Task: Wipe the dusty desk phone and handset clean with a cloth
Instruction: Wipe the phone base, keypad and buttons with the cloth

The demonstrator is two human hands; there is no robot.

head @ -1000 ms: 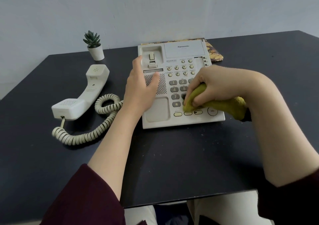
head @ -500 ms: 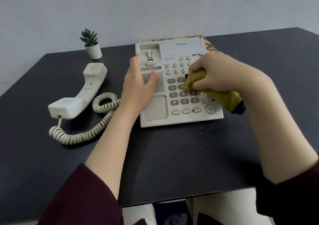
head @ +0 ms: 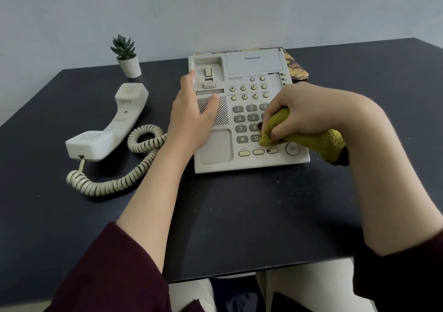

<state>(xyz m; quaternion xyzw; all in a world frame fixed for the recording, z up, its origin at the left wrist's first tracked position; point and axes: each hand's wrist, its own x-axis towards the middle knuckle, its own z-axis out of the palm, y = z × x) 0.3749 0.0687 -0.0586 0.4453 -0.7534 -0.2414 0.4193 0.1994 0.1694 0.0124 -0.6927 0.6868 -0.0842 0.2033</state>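
Since half a second ago, my right hand [head: 309, 110] has slid the yellow-green cloth [head: 302, 136] back down the keypad, from the upper number rows to the lower right keys, and since a full second ago it sits a little higher than the bottom row it was rubbing then. Its fingers are curled tight around the bunched cloth, pressing the folded end onto the keys beside the 8 and 0, while the loose end trails out past my wrist over the phone's right edge.

My left hand [head: 191, 117] rests flat on the cream Panasonic desk phone [head: 254, 63], fingers straight along the phone's left edge and thumb spread across the speaker grille [head: 221, 112], just left of my right hand.

Further left of my left hand, the handset [head: 112, 124] lies off its cradle on the dark desk [head: 239, 216], well apart from the phone, joined by the coiled cord [head: 119, 177] that loops near my left forearm. Beyond the handset stands a small potted succulent [head: 125, 57]. Behind my right hand, a patterned cloth or mat [head: 296, 68] peeks from under the phone's far corner.
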